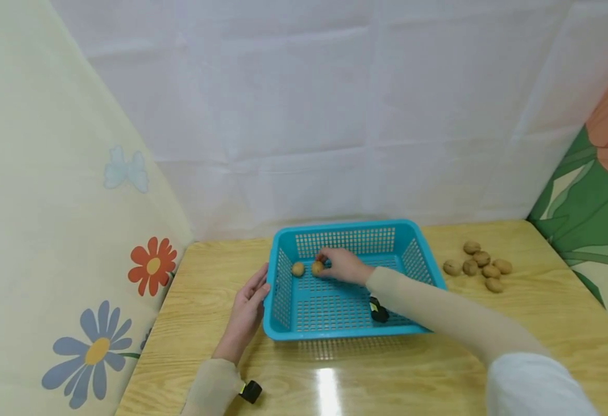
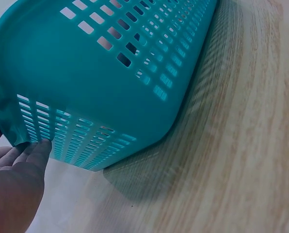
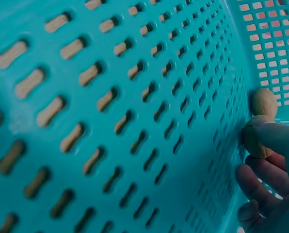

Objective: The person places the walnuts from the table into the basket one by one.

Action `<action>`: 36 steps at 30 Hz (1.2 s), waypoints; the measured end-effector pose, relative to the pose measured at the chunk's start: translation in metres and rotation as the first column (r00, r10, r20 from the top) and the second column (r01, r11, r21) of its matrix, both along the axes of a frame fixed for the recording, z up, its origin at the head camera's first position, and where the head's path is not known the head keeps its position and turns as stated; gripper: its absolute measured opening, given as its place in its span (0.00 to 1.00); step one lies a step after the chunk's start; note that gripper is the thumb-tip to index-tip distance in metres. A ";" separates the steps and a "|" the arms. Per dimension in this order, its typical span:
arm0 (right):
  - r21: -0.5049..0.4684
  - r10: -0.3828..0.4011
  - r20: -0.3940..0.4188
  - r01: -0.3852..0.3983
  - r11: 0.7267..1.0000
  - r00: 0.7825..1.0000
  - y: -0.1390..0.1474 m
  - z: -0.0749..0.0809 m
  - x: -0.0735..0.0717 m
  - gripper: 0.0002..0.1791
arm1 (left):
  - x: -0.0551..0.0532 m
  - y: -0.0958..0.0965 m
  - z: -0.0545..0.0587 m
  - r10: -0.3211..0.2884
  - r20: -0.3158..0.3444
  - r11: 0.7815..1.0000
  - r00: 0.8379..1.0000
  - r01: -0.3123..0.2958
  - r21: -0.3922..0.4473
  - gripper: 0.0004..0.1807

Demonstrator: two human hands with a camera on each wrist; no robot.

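A blue plastic basket (image 1: pixel 335 333) with slotted walls stands on the wooden table. At its left side my left hand (image 1: pixel 247 309) holds the rim, thumb on top and fingers against the outer wall; the left wrist view shows those fingers (image 2: pixel 38 153) just under the rim. Inside the basket, my right hand (image 1: pixel 342 266) pinches a walnut (image 1: pixel 317 268) between thumb and fingers, low over the slotted floor. Another walnut (image 1: pixel 298 269) lies left of it, near the left wall. In the right wrist view this second walnut (image 3: pixel 264 103) appears just beyond the pinched walnut (image 3: pixel 256 141).
Several walnuts (image 1: pixel 482 258) lie loose in a group on the table (image 1: pixel 553 294), right of the basket. A white cloth (image 1: pixel 293 115) hangs behind the table. Flower-patterned panels (image 1: pixel 153 266) flank it on both sides. My right forearm crosses the basket's right front corner.
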State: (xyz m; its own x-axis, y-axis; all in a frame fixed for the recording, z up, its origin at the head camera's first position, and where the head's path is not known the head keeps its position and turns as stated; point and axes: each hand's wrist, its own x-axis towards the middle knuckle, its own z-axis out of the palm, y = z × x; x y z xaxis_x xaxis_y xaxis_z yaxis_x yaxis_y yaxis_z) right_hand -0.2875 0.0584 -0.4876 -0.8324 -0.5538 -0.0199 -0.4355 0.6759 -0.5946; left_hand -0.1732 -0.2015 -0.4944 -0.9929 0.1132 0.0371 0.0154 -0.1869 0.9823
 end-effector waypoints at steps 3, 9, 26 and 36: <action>-0.010 -0.012 -0.006 0.012 1.000 1.000 -0.003 0.000 0.001 0.22 | 0.000 0.001 0.000 -0.006 0.001 1.000 1.000 0.006 -0.004 0.31; -0.011 -0.017 -0.008 0.017 1.000 1.000 -0.003 0.002 0.001 0.24 | 0.000 0.003 0.000 -0.017 -0.001 1.000 1.000 0.017 -0.005 0.32; 0.019 0.018 -0.004 -0.018 1.000 1.000 0.048 0.044 0.014 0.24 | 0.001 0.004 0.000 -0.018 0.007 1.000 1.000 0.018 -0.002 0.32; -0.018 0.015 -0.016 -0.015 1.000 1.000 0.103 0.077 0.028 0.23 | 0.001 0.001 0.003 0.000 0.024 1.000 1.000 0.000 -0.018 0.32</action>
State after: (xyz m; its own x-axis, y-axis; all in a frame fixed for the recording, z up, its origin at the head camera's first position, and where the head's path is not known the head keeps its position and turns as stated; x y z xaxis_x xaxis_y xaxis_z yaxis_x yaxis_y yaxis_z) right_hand -0.2598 0.1611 -0.4102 -0.8240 -0.5666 0.0034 -0.4552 0.6585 -0.5993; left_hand -0.1721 -0.2007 -0.4915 -0.9934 0.1139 0.0117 -0.0078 -0.1696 0.9855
